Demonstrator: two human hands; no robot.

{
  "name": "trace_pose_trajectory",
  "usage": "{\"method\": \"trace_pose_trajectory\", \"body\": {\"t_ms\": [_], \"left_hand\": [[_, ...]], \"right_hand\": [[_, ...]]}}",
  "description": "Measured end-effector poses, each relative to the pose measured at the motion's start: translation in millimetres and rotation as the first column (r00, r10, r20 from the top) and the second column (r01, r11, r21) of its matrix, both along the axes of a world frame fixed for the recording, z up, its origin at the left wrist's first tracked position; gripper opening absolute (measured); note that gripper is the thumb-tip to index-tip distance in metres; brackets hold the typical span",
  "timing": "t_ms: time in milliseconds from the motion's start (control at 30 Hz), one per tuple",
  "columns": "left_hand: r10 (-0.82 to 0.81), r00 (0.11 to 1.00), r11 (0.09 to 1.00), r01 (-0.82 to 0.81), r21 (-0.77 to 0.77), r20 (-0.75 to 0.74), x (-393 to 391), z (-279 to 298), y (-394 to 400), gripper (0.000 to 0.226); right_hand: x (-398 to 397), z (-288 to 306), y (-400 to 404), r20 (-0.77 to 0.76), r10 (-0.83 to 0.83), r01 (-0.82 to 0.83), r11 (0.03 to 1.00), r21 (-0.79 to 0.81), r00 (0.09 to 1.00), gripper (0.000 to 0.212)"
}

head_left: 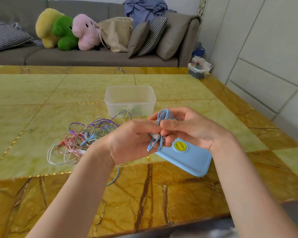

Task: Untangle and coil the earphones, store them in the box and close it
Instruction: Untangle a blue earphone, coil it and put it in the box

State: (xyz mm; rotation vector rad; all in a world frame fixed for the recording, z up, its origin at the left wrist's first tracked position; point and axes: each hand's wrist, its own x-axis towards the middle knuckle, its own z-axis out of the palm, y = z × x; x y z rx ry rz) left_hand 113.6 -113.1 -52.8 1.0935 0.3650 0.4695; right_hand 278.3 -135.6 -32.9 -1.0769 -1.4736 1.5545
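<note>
At about nine o'clock from the hands, a tangled heap of earphones (79,140) in purple, red, white, yellow and blue lies on the green-and-amber marble table (41,93), with white loops spilling toward the near edge and one blue strand (116,176) trailing toward six o'clock, under the left wrist. The left hand (129,141) is raised above the table at centre, fingers curled, pinching the lower part of a blue earphone cable (159,127) where a pale earbud shows between the fingertips. That blue cable is gathered into a loose coil: its upper loops rise between the two hands and its lower loops hang below the fingers, above the lid. At twelve o'clock from the hands the clear plastic box (130,100) stands open and upright on the table; something pale and green shows through its wall, but what it is cannot be made out. The right hand (184,127) meets the left, thumb and curled fingers gripping the upper loops of the same blue coil. Below it, toward five o'clock, the light-blue lid (187,160) lies flat on the table, well apart from the box, with a round yellow knob (180,146) near its far end. Beyond the table, at twelve o'clock, a grey sofa (93,57) carries plush toys, cushions and a woven bag.
</note>
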Motion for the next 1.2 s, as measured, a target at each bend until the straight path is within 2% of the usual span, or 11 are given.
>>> {"method": "trace_pose_trajectory", "body": {"t_ms": [200, 233, 333, 433, 533, 633, 700, 867, 1000, 1100, 1200], "left_hand": [[0.007, 0.999, 0.997, -0.01, -0.08, -0.036, 0.4, -3.6, 3.6, 0.016], [0.034, 0.998, 0.995, -0.038, -0.095, -0.045, 2.0, -4.3, 4.2, 0.011], [0.188, 0.976, 0.973, -0.2, -0.114, -0.109, 7.8, -10.6, 10.6, 0.021], [0.251, 0.95, 0.945, -0.282, -0.164, -0.185, 9.8, -17.6, 17.0, 0.017], [0.275, 0.918, 0.934, -0.325, -0.145, -0.285, 9.6, -19.6, 16.5, 0.019], [0.34, 0.889, 0.912, -0.392, -0.125, -0.306, 13.3, -14.9, 12.1, 0.019], [0.419, 0.846, 0.893, -0.45, -0.022, -0.33, 14.5, -13.5, 11.3, 0.016], [0.625, 0.688, 0.774, -0.487, 0.404, -0.369, 7.6, -9.9, 14.6, 0.011], [0.771, 0.576, 0.55, -0.385, 0.741, -0.272, 3.8, -8.3, 18.6, 0.016], [0.771, 0.569, 0.495, -0.252, 0.832, -0.286, 2.5, -8.8, 17.3, 0.012], [0.749, 0.617, 0.38, -0.098, 0.92, -0.243, 3.9, -10.2, 14.7, 0.038]], "right_hand": [[2.3, 0.0, 1.0, 0.003, -0.078, 0.078, 0.994, 0.073, 0.997, 0.013], [2.2, -0.9, 2.0, 0.012, -0.106, 0.104, 0.99, 0.095, 0.994, 0.009], [2.0, -7.1, 6.3, 0.028, -0.239, 0.233, 0.963, 0.135, 0.971, 0.008], [1.3, -12.4, 10.1, 0.124, -0.352, 0.327, 0.927, 0.185, 0.928, 0.007], [0.2, -15.0, 12.1, 0.24, -0.39, 0.332, 0.909, 0.251, 0.889, 0.008], [-0.5, -14.8, 13.2, 0.302, -0.415, 0.326, 0.895, 0.303, 0.858, 0.012], [-0.6, -13.9, 13.7, 0.337, -0.424, 0.318, 0.89, 0.327, 0.841, 0.013], [-0.4, -11.8, 12.0, 0.372, -0.44, 0.332, 0.887, 0.32, 0.818, 0.013], [-0.3, -10.5, 11.7, 0.35, -0.458, 0.363, 0.88, 0.305, 0.817, 0.015], [1.5, -11.0, 11.7, 0.349, -0.47, 0.379, 0.876, 0.299, 0.811, 0.013], [1.2, -12.4, 11.0, 0.34, -0.454, 0.383, 0.887, 0.258, 0.824, 0.01]]}}
